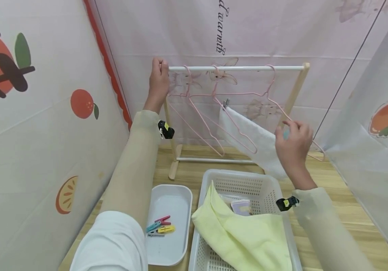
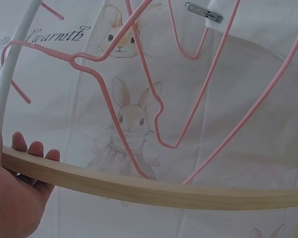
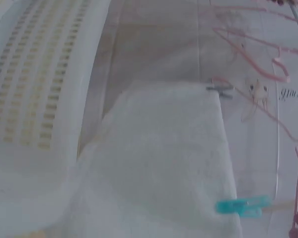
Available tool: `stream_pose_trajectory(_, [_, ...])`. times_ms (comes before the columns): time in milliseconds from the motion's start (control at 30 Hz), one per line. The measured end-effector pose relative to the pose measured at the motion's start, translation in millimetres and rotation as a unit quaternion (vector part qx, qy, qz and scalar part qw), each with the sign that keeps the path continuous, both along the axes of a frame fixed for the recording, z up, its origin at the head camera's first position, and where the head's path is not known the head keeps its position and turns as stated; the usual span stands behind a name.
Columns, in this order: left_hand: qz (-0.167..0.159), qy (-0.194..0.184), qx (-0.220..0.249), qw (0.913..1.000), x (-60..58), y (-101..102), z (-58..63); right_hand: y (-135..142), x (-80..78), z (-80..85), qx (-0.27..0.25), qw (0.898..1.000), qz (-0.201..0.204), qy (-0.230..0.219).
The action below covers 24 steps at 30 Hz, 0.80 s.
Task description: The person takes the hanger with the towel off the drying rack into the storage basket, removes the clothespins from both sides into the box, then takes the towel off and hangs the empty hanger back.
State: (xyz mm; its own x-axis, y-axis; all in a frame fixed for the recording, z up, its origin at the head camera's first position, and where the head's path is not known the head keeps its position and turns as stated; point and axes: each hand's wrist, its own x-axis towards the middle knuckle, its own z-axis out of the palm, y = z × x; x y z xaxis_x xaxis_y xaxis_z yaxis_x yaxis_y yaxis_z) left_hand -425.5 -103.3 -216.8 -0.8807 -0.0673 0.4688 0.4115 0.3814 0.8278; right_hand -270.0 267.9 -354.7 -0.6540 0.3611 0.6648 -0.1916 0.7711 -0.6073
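Note:
My left hand [image 1: 159, 81] grips the upper left corner of a wooden drying rack [image 1: 297, 86]; the left wrist view shows its fingers curled round the wooden post [image 2: 139, 187]. My right hand [image 1: 294, 145] is at the sloping right arm of a pink hanger [image 1: 280, 106], fingers bent over the wire. A white towel [image 1: 251, 131] hangs on this hanger, with a grey clothespin [image 1: 226, 102] at its upper left corner. Near my right thumb, a teal clothespin [image 3: 243, 206] sits on the towel's edge; the right wrist view shows it apart from the fingers.
Two more pink hangers [image 1: 199, 111] hang on the white rail [image 1: 241, 68]. Below stands a white basket [image 1: 275, 184] holding a yellow towel [image 1: 238, 233] and a small purple item [image 1: 241, 207]. A tray [image 1: 170, 248] with several clothespins [image 1: 160, 226] lies beside it. Printed curtains enclose the table.

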Motion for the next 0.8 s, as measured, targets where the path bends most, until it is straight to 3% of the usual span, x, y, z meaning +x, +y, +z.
stream_pose_trajectory(133, [-0.003, -0.002, 0.001, 1.0000, 1.3, 0, -1.2, 19, 6.8, 1.3, -0.010, 0.999, -0.043, -0.019])
stream_pose_trajectory(267, [-0.003, 0.005, 0.001, 1.0000, 2.2, -1, -1.9, 32, 12.4, 2.6, -0.018, 0.998, -0.059, -0.027])
stream_pose_trajectory(667, [0.004, 0.012, 0.001, 0.9999, 4.9, -2, -0.8, 48, 14.3, -9.0, -0.034, 0.996, -0.063, -0.051])
stream_pose_trajectory(800, [0.003, 0.010, 0.003, 0.9999, 6.3, -1, -1.6, 49, 12.3, -14.6, -0.032, 0.997, -0.060, -0.040])
